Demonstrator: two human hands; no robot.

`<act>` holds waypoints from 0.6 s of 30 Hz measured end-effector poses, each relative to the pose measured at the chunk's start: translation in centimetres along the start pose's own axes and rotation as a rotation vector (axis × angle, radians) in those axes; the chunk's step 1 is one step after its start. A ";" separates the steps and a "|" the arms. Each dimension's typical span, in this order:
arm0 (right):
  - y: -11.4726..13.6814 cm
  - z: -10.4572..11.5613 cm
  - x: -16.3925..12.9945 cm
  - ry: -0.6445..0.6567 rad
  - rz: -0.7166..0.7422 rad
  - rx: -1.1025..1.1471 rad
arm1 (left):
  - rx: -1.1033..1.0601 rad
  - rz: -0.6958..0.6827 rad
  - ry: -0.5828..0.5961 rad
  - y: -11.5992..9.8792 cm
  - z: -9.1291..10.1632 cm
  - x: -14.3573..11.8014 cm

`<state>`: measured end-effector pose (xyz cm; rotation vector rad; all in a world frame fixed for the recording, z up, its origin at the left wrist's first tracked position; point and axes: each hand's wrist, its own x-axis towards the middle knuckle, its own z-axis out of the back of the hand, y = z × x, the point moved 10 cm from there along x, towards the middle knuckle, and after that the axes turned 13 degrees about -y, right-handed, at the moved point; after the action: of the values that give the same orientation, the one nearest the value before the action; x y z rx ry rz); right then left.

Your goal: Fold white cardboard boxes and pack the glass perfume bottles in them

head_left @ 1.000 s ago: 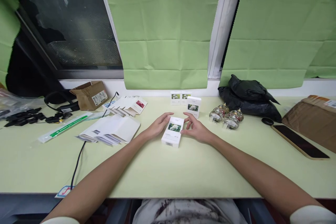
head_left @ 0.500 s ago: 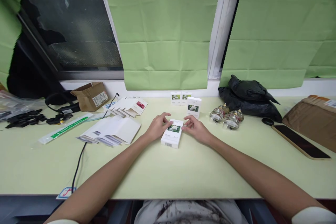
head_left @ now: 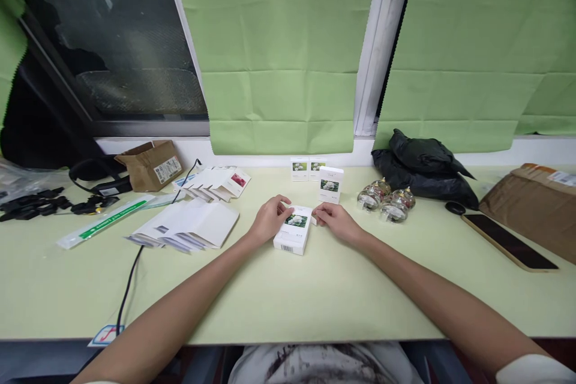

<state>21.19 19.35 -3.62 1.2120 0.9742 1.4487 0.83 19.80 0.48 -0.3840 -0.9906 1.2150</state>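
Observation:
A white box (head_left: 292,237) with a picture of white flowers and a barcode lies flat on the table before me. My left hand (head_left: 270,220) grips its upper left edge, thumb on top and fingers curled at the far side. My right hand (head_left: 335,220) is at the box's right side, fingers pinched on a small white flap (head_left: 314,221). Whether that flap is joined to the box I cannot tell. Behind my right hand a matching white flower box (head_left: 330,185) stands upright. Two more such boxes (head_left: 299,169) stand farther back by the wall.
Folded white cartons (head_left: 193,225) lie left of my left arm, with more flat cartons (head_left: 220,183) behind them. Gold-topped glass ornaments (head_left: 391,204), black plastic bags (head_left: 423,168), a phone (head_left: 508,241) and a brown parcel (head_left: 535,207) are on the right. A black cable (head_left: 130,288) crosses the left side.
My right hand has drawn slightly away from the box, its fingers more closed, and the white flap now shows between them. My left hand keeps its hold. The view has shifted slightly.

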 end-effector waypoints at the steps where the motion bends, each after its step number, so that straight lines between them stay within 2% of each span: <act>1: -0.2 0.0 0.0 0.016 -0.021 0.008 | -0.009 0.005 0.004 0.1 -0.1 0.0; 7: 0.3 -0.9 -0.8 0.197 -0.077 0.114 | -0.156 0.069 0.075 1.3 -1.4 0.3; 14: 0.6 -1.6 -1.7 0.287 -0.162 0.275 | -0.330 0.130 0.103 2.2 -1.8 0.8; 18: 0.8 -1.6 -1.9 0.276 -0.182 0.284 | -0.352 0.140 0.134 1.9 -2.2 0.6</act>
<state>19.49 17.29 -3.51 1.1041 1.4806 1.3870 1.44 21.54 -1.81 -0.8130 -1.0756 1.1227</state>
